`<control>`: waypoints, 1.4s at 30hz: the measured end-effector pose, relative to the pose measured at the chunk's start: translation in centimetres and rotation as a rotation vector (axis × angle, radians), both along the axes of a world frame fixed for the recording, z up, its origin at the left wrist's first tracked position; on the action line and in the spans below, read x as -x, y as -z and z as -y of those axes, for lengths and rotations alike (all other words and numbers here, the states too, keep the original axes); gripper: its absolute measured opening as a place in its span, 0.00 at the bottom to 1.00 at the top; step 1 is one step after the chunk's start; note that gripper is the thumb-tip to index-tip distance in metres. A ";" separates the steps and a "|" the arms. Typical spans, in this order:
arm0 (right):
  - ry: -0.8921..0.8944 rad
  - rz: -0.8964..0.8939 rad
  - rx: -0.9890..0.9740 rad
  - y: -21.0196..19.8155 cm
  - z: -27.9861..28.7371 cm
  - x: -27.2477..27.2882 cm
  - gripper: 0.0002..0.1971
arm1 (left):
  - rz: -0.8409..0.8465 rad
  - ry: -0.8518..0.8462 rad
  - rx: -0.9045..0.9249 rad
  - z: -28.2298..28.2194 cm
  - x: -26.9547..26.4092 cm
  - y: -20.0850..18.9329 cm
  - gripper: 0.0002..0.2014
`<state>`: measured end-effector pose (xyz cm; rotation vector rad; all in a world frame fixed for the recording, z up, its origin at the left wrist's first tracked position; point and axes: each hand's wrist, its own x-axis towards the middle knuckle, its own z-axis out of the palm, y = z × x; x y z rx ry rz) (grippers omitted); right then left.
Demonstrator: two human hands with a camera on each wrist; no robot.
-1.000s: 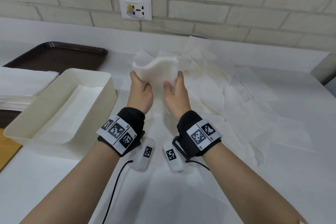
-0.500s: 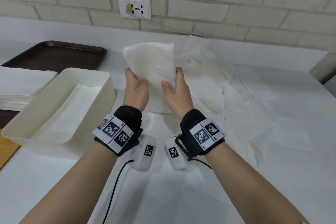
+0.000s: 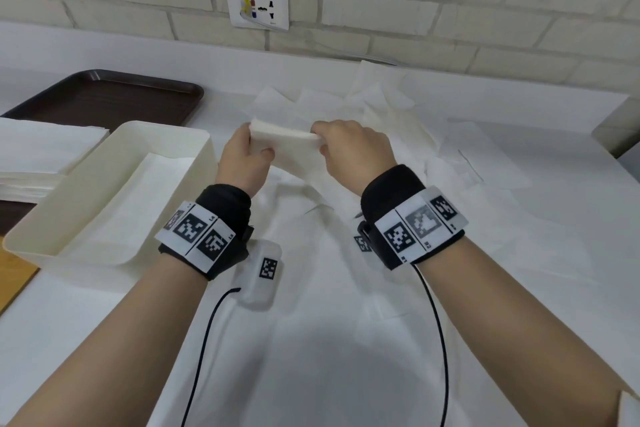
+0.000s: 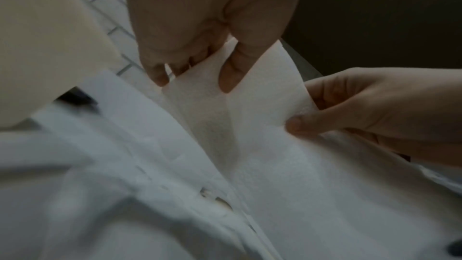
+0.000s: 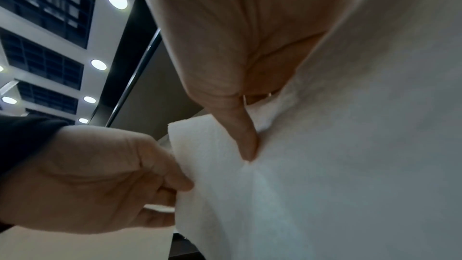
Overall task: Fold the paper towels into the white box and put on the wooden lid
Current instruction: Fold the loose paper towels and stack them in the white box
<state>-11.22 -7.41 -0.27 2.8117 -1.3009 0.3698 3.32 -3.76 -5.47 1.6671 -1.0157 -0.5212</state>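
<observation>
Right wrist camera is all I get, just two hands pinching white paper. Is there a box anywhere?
Observer: Yes, a white box sits on the table, just left of the left hand.
Operator: Anything in it?
Observer: One flat sheet lies on its bottom.
Operator: Any more to fold?
Observer: Yes, loose sheets lie scattered behind and to the right of the right hand.

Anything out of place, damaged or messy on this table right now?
Only the loose white paper towels, strewn overlapping and askew across the white table instead of stacked. The cream rectangular box sits upright with a flat sheet inside; nothing looks torn or spilled.
</observation>
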 end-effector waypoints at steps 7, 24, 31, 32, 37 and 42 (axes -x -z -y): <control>-0.017 -0.281 -0.152 2.1 0.1 -0.9 0.20 | -0.143 -0.016 -0.339 -0.2 0.5 2.4 0.16; 0.046 -0.004 -0.352 2.5 1.0 -0.4 0.21 | -0.423 -0.163 -0.268 -0.8 1.5 0.8 0.33; 0.107 0.675 -0.902 3.4 1.3 -0.8 0.19 | -0.398 0.021 -0.296 -1.1 1.8 -0.5 0.37; 0.122 0.709 -0.944 3.6 1.1 -0.9 0.18 | -0.385 0.032 -0.303 -1.3 2.1 -0.9 0.34; 0.094 0.798 -1.022 4.2 0.7 -1.2 0.19 | -0.269 0.037 -0.246 -1.9 2.0 -1.0 0.17; 0.068 1.046 -1.160 4.1 0.9 -1.9 0.12 | -0.136 0.066 -0.173 -3.4 1.8 -2.0 0.19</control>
